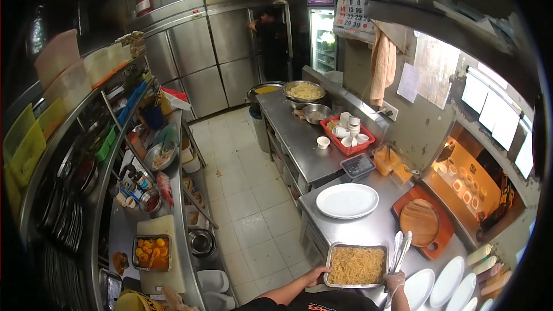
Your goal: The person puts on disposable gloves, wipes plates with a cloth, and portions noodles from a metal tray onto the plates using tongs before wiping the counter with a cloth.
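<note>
A rectangular metal tray [327, 281] full of cooked noodles [357, 264] is at the near edge of the steel counter, close in front of my body. My left hand [314, 276] grips the tray's left side, with fingers curled at the rim. In my right hand [395, 282], which wears a thin clear glove, is a pair of metal tongs [401, 249], pointing up and away from me beside the tray's right edge. A white oval platter [347, 201] lies flat beyond the tray. Several white oval plates [448, 281] stand tilted to the right of my right hand.
A round wooden board [419, 222] rests on a red-brown one [446, 224]. Farther back are a red basket of cups [348, 148] and a bowl of pale food [304, 91]. Shelving [103, 155] lines the left side, across a tiled aisle [247, 196]. A person [271, 40] stands by the refrigerators.
</note>
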`<action>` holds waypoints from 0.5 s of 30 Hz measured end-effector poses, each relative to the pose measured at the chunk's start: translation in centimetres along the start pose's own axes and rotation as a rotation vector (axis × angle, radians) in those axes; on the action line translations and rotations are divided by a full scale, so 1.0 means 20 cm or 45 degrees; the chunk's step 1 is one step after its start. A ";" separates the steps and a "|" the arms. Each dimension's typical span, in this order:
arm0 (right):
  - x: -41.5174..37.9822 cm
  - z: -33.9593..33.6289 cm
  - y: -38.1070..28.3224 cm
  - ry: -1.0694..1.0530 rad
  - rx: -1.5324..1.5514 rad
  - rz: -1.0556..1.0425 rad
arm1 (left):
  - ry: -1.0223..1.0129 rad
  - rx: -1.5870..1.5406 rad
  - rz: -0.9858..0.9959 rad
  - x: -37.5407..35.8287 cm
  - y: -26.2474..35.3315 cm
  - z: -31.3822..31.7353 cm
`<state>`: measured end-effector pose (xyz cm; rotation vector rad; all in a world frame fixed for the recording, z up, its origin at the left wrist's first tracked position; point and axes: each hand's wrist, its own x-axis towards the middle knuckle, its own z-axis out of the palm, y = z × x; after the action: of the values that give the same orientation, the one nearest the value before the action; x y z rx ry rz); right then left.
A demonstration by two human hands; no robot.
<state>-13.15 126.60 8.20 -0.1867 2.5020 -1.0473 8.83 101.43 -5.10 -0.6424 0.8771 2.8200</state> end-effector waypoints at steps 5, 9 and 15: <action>0.03 0.01 0.03 0.014 -0.086 0.010 | 0.101 0.015 0.073 0.09 -0.02 0.01; 0.04 0.01 0.07 -0.031 -0.075 0.059 | 0.466 -0.004 0.223 -0.01 0.07 0.30; -0.15 -0.14 0.03 0.101 -0.616 -0.058 | 0.539 0.342 0.207 0.00 0.02 0.16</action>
<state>-11.73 129.70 10.58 -0.3486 2.7952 -0.4535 7.51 102.86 -2.44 -1.1958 1.4050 2.6646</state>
